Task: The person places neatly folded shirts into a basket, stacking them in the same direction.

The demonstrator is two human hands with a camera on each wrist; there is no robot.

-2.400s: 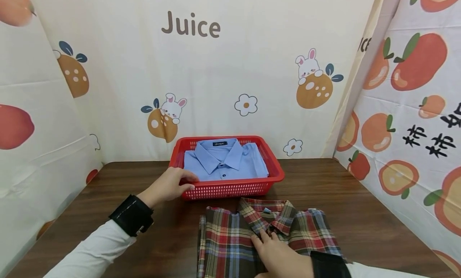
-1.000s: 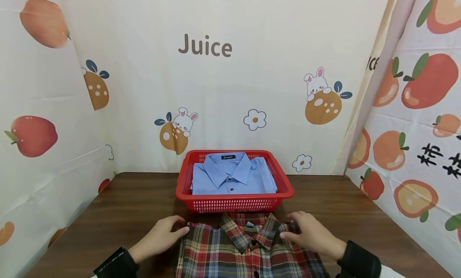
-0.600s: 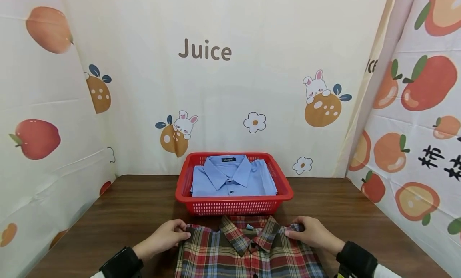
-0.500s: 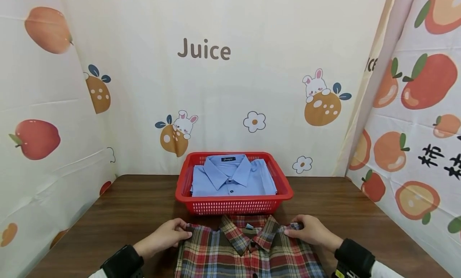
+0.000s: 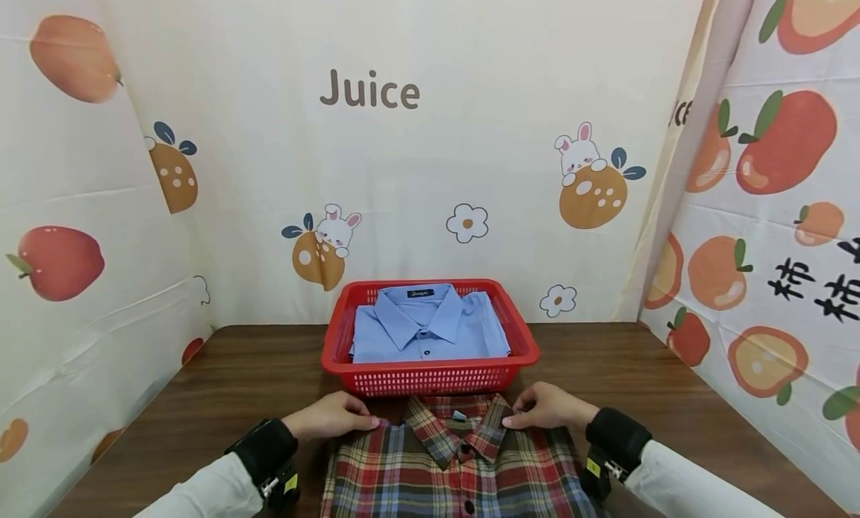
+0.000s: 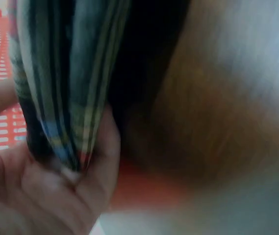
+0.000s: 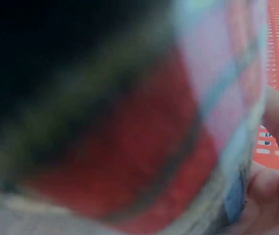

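A folded plaid shirt (image 5: 457, 466) lies at the table's near edge, collar toward the basket. My left hand (image 5: 332, 417) pinches its left shoulder edge; the left wrist view shows the layered plaid fabric (image 6: 65, 88) held between thumb and fingers. My right hand (image 5: 547, 407) pinches the right shoulder next to the collar; in the right wrist view the blurred plaid cloth (image 7: 144, 147) fills the frame with fingers (image 7: 271, 196) curled at its edge. Just behind stands a red basket (image 5: 430, 376) holding a folded blue shirt (image 5: 430, 328).
The brown wooden table (image 5: 201, 384) is walled on three sides by printed fruit-pattern cloth (image 5: 101, 204). Bare tabletop lies left and right of the basket. Black wrist bands (image 5: 269, 451) sit on both forearms.
Both hands moved from basket and shirt front to the plaid shirt's shoulders and now pinch them. In the last half second they drew inward toward the collar, nearer the basket.
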